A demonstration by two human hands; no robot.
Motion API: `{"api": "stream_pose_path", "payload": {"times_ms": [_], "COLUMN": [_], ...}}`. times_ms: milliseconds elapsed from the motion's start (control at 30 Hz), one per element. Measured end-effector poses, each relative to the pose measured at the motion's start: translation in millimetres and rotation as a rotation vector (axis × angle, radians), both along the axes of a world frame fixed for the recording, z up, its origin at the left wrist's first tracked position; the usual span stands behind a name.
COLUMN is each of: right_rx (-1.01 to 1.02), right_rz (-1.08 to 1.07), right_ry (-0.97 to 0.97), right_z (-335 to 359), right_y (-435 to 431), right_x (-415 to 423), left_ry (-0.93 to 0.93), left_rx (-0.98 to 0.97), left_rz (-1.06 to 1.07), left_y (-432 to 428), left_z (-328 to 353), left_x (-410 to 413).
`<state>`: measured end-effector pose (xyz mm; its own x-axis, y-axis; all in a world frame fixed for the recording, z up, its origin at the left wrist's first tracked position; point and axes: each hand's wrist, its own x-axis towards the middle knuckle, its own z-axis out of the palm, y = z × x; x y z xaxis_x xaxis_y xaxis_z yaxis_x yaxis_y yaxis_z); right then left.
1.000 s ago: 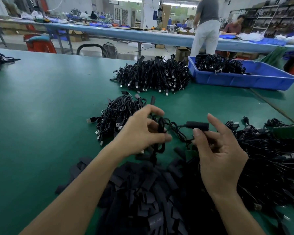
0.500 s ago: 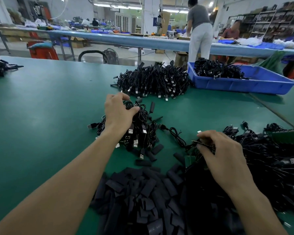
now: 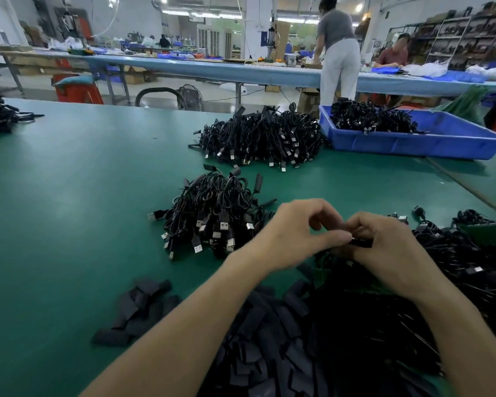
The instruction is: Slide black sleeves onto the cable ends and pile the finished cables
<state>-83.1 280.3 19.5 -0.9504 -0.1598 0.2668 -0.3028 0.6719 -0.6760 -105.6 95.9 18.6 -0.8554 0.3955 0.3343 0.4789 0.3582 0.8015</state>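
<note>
Sleeve (image 3: 362, 242) pinched between hands (image 3: 295, 236) (image 3: 384, 250) (fingertips meeting).

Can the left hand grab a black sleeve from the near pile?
Probably yes: the pile of flat black sleeves lies uncovered just below the left hand, though both it and the right hand pinch a small black piece.

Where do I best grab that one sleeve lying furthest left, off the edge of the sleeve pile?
Pinch the sleeve across its width near the left end, coming down from the left over bare table. It lies flat at the tip of the sleeve pile, so that side looks free, while its right end sits close to other sleeves.
</note>
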Motion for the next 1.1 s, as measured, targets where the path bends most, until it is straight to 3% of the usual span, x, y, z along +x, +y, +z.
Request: {"api": "stream_pose_path", "payload": {"times_ms": [167, 600, 1000, 1100], "right_rx": [-0.101, -0.229, -0.372, -0.335], "right_rz": [0.088, 0.175, 0.157, -0.011], "right_ry": [-0.029, -0.077, -0.052, 0.062], "right_z": [-3.3, 1.6, 3.8, 2.9], "right_y": [10.4, 17.3, 23.0, 22.3], "right_x": [-1.6, -1.2, 1.1, -2.1], "left_ry": [-0.117, -0.376, -0.747, -0.628], "left_rx": [0.168, 0.374, 0.616, 0.724], "left_rz": [-0.045, -0.124, -0.402, -0.258], "left_y": [7.9, 10.3, 21.3, 27.3], "left_z": [-13.8, -32.7, -25.9, -17.1], "left_x": [-0.8, -12.8, -26.1, -21.9]}}
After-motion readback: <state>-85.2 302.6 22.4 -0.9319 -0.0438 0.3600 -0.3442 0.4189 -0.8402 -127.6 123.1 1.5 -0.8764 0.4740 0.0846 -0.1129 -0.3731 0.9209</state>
